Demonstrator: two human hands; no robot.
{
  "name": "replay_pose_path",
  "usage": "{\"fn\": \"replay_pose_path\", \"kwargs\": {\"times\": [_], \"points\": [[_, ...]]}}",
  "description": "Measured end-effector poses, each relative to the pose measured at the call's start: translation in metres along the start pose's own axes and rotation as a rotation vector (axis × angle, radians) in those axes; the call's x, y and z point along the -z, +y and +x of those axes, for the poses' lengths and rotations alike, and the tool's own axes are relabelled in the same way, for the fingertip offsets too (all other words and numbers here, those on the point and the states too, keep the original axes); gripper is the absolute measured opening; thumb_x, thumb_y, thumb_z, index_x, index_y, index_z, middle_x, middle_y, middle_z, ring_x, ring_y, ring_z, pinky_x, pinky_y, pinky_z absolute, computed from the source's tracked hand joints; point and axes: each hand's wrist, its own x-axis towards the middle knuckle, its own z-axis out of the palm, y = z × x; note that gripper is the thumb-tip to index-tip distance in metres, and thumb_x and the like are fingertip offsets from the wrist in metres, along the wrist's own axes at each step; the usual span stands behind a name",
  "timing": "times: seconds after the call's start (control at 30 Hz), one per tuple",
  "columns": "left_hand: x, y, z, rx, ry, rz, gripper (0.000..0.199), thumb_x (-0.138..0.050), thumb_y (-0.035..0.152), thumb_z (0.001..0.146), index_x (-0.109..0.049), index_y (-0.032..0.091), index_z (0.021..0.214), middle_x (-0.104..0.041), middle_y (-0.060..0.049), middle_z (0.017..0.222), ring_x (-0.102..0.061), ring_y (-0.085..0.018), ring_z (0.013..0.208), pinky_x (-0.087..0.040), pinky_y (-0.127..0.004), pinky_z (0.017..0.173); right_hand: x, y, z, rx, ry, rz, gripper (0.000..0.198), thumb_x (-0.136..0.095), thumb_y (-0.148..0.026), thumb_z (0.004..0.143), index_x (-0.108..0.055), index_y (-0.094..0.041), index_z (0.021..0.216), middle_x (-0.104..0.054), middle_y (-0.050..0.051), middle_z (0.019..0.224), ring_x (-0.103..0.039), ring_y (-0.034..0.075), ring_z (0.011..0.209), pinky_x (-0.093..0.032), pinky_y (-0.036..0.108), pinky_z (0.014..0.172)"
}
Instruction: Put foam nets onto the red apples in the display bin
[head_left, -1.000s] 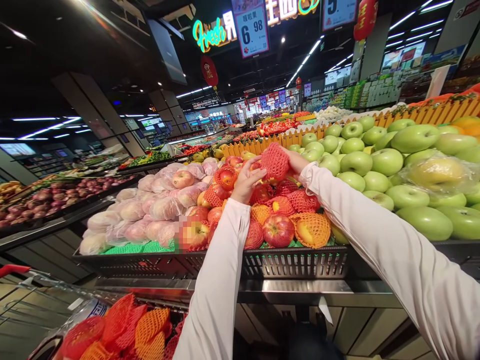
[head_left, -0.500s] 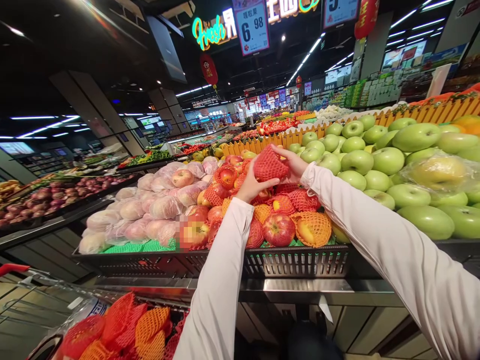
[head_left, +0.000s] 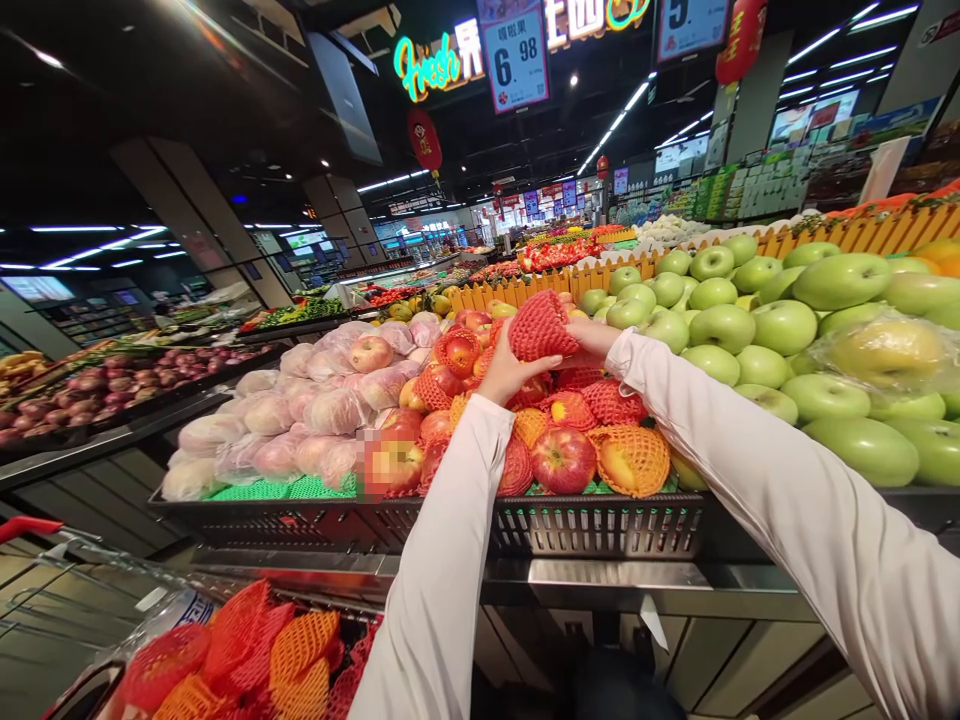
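Both hands hold an apple in a red foam net (head_left: 540, 328) above the heap of red apples (head_left: 562, 458). The net covers the fruit, so its skin is hidden. My left hand (head_left: 511, 368) cups the net from the left and below, its thumb stretched along the underside. From the right, my right hand (head_left: 594, 338) grips it, with the fingers mostly hidden behind the net. Under the hands lie bare apples and others in red or orange nets, such as an orange-netted apple (head_left: 630, 460).
Film-wrapped pale apples (head_left: 300, 410) fill the left of the black crate (head_left: 600, 525); green apples (head_left: 780, 330) are piled right. A shopping cart (head_left: 67, 560) at lower left holds fruit in foam nets (head_left: 247, 650). Onions (head_left: 127, 390) lie far left. Price signs (head_left: 514, 55) hang overhead.
The view has shifted slightly, so the scene sits a little further right. My right hand's fingers have gone further behind the netted apple. Both hands still hold it.
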Motion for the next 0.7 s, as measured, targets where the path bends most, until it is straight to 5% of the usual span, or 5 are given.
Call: {"fn": "replay_pose_path", "kwargs": {"times": [0.17, 0.33, 0.57, 0.7], "points": [[0.006, -0.010, 0.006, 0.086, 0.183, -0.107, 0.069, -0.085, 0.060, 0.057, -0.054, 0.023, 0.106, -0.061, -0.007, 0.114, -0.059, -0.021, 0.110, -0.046, -0.035, 0.100, 0.001, 0.002, 0.004, -0.054, 0.118, 0.215, 0.011, -0.071, -0.020, 0.079, -0.069, -0.018, 0.090, -0.076, 0.007, 0.086, -0.069, 0.019, 0.080, -0.060, 0.034, 0.080], [0.011, -0.013, 0.012, 0.007, 0.290, -0.094, 0.057, -0.088, 0.050, 0.056, -0.054, 0.022, 0.092, -0.062, -0.002, 0.092, -0.061, -0.014, 0.087, -0.049, -0.027, 0.084, 0.007, 0.002, 0.004, -0.023, 0.147, 0.217, 0.015, -0.068, -0.014, 0.080, -0.067, -0.020, 0.093, -0.075, 0.004, 0.088, -0.069, 0.017, 0.078, -0.061, 0.037, 0.079], [0.023, -0.022, 0.015, -0.077, 0.442, -0.138, 0.046, -0.084, 0.044, 0.065, -0.055, 0.021, 0.092, -0.062, -0.001, 0.093, -0.059, -0.010, 0.079, -0.048, -0.022, 0.076, 0.008, 0.008, 0.010, -0.031, 0.187, 0.203, 0.032, -0.081, -0.019, 0.068, -0.059, -0.022, 0.091, -0.070, 0.003, 0.089, -0.068, 0.018, 0.076, -0.061, 0.042, 0.079], [0.025, -0.024, 0.014, -0.056, 0.374, -0.116, 0.041, -0.083, 0.043, 0.067, -0.059, 0.021, 0.092, -0.064, -0.003, 0.100, -0.061, -0.013, 0.090, -0.050, -0.025, 0.083, 0.006, 0.006, 0.009, 0.085, 0.243, 0.232, 0.039, -0.083, -0.026, 0.065, -0.061, -0.023, 0.097, -0.070, 0.003, 0.096, -0.068, 0.018, 0.083, -0.060, 0.036, 0.076]]}}
